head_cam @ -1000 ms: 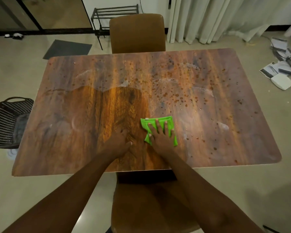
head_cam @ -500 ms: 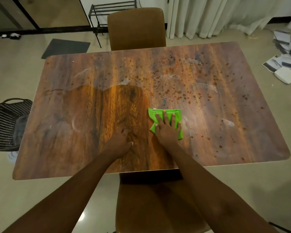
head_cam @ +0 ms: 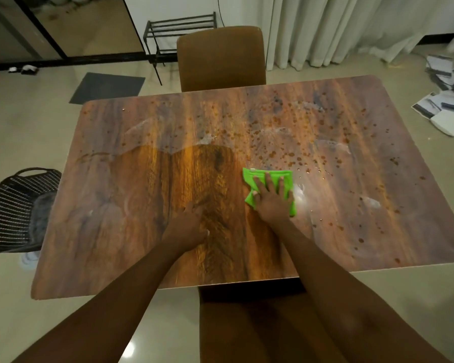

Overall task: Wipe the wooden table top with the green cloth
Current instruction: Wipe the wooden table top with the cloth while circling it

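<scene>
Step in hand: wiping, judged partly done. The right hand (head_cam: 273, 203) lies flat on the green cloth (head_cam: 269, 176), fingers straight and spread, pressing it onto the wooden table top (head_cam: 116, 205) rather than gripping it. The cloth is folded into a pad and shows ahead of the fingertips and at both sides of the palm. The left hand (head_cam: 186, 226) rests on bare wood just to the left of the right hand, apart from the cloth and holding nothing. Its fingers appear loosely bent, and it is judged to serve as a brace. The wood under the left hand and between the two hands reads darker and free of marks, and is judged already wiped. Ahead of the right hand and out to its right, brown spots (head_cam: 288, 154) and pale smears (head_cam: 370, 203) cover the surface as far as the far and right edges. The next move calls for driving the cloth forward and rightward into that spotted zone, with flat palm pressure and overlapping passes. The far right corner lies well apart from the hand and will likely need a lean. The cloth's underside is hidden, so its soiling cannot be assessed
</scene>
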